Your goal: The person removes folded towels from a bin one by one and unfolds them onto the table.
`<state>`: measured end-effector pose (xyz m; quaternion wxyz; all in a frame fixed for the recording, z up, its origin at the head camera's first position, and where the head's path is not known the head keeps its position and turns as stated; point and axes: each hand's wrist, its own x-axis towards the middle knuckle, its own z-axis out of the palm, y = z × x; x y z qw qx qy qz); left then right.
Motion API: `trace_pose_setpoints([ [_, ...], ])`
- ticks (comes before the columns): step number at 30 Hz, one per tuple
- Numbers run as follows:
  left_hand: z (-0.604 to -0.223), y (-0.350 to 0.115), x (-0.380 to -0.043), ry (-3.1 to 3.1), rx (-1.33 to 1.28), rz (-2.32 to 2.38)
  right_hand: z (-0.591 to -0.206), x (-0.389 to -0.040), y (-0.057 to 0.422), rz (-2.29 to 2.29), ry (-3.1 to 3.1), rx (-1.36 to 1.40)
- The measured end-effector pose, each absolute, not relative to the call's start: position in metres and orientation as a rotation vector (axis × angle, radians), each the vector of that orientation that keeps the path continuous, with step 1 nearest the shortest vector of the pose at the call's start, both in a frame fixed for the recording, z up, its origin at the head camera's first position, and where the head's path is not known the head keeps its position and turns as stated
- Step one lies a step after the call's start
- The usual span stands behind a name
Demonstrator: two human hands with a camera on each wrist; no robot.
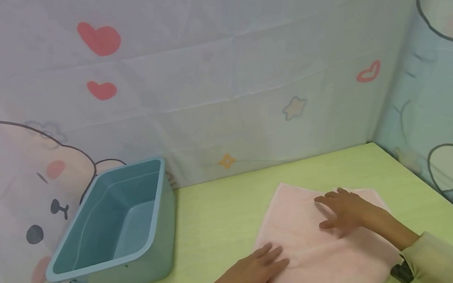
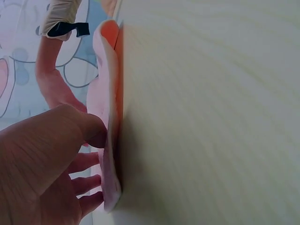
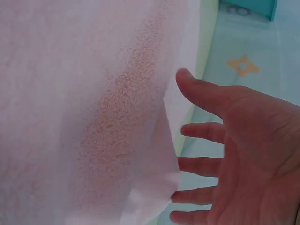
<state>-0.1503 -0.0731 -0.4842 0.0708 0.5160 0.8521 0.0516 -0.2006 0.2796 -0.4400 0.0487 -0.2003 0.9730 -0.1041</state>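
A pale pink towel [image 1: 291, 223] with a fuzzy surface lies spread on the right part of the table, slightly rumpled between the hands. My left hand [image 1: 251, 271] touches its near left side with fingers extended. In the left wrist view, the thumb and fingertips of that hand [image 2: 47, 164] rest along the edge of the towel [image 2: 108, 84], which stands a little off the tabletop. Over the far part of the cloth is my right hand [image 1: 345, 210], fingers spread. The right wrist view shows its straight fingertips [image 3: 192, 196] right at the towel's turned-up edge [image 3: 159, 183].
A blue-green plastic basin [image 1: 163, 228] stands at the table's left side, with nothing visible inside. Behind the light green table [image 1: 214, 209] hangs a printed cloth backdrop [image 1: 193, 75], which continues along the right side.
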Motion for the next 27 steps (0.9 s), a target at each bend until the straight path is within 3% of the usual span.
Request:
trace_pose_setpoints([
  [12,-0.487,-0.076,-0.152,2.551,1.531,0.202,-0.438,-0.200,0.285,-0.221,2.759,-0.312],
  [20,-0.484,-0.080,-0.147,2.604,1.500,0.202,-0.439,-0.210,0.272,-0.199,2.727,-0.345],
  [27,-0.485,-0.083,-0.145,2.658,1.432,0.165,-0.467,-0.239,0.277,-0.228,2.701,-0.362],
])
